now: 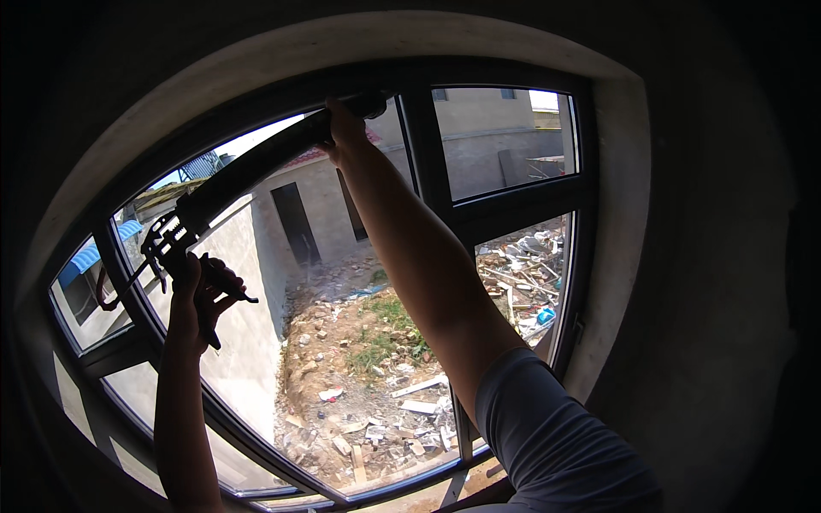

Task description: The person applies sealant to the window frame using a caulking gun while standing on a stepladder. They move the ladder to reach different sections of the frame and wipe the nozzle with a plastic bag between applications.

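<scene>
A long dark caulking gun (261, 164) is raised slantwise across the upper left window pane, seen mostly as a silhouette. My left hand (190, 286) is wrapped round its handle and trigger at the lower left end. A hooked rod (115, 299) sticks out behind the handle. At the upper right end of the barrel, my right hand (344, 135) grips the gun close to the top bar of the dark window frame (419, 128). The gun's tip lies beside that frame; whether it touches is too dark to tell.
Pale plastered reveal (620, 214) surrounds the window, with a window handle (579, 329) at the right. Through the glass show a yard with rubble (522, 265), grass (389, 329), a pale wall (244, 316) and a building with a dark doorway (295, 224).
</scene>
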### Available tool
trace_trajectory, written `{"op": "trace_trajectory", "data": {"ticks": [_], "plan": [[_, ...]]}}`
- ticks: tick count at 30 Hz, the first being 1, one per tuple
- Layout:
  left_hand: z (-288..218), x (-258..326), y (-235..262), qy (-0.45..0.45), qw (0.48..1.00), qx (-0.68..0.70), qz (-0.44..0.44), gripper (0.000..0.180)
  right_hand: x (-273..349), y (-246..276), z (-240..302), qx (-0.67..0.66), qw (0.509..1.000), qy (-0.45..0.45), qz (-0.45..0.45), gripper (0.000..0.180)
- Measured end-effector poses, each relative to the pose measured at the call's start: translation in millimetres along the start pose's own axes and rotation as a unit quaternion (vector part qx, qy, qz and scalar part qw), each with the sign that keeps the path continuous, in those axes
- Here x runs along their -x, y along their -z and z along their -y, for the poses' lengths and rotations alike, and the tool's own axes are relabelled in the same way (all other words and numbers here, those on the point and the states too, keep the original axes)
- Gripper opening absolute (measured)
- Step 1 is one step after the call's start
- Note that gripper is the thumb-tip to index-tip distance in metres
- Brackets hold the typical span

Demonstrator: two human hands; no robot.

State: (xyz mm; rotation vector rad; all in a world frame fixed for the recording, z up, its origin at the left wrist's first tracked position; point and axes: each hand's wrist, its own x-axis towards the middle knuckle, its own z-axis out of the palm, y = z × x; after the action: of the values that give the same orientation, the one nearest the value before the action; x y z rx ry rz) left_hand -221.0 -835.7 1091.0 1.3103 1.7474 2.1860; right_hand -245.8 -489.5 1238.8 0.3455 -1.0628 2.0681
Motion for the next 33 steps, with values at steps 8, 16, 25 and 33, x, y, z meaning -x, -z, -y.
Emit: {"op": "trace_trajectory", "data": {"ticks": [8, 16, 25, 33], "plan": [[-47.4, -9.1, 5.2, -0.022, 0.995, -0.094, 0.002, 0.056, -6.8, -7.3, 11.3, -0.04, 0.999, 0.001, 0.02, 0.057], [-75.4, -16.9, 8.9, -0.044, 0.987, -0.155, 0.024, 0.06, -28.4, -11.7, 12.5, -0.093, 0.994, 0.038, 0.032, 0.058], [-87.2, -15.7, -3.9, -0.025, 0.983, -0.182, -0.01, 0.057, -20.2, -9.5, 16.7, -0.044, 0.999, 0.029, 0.008, 0.062], [-83.2, -15.2, -3.2, -0.013, 0.982, -0.188, -0.031, 0.054, -6.5, -0.7, 14.6, -0.037, 0.999, 0.007, 0.001, 0.063]]}}
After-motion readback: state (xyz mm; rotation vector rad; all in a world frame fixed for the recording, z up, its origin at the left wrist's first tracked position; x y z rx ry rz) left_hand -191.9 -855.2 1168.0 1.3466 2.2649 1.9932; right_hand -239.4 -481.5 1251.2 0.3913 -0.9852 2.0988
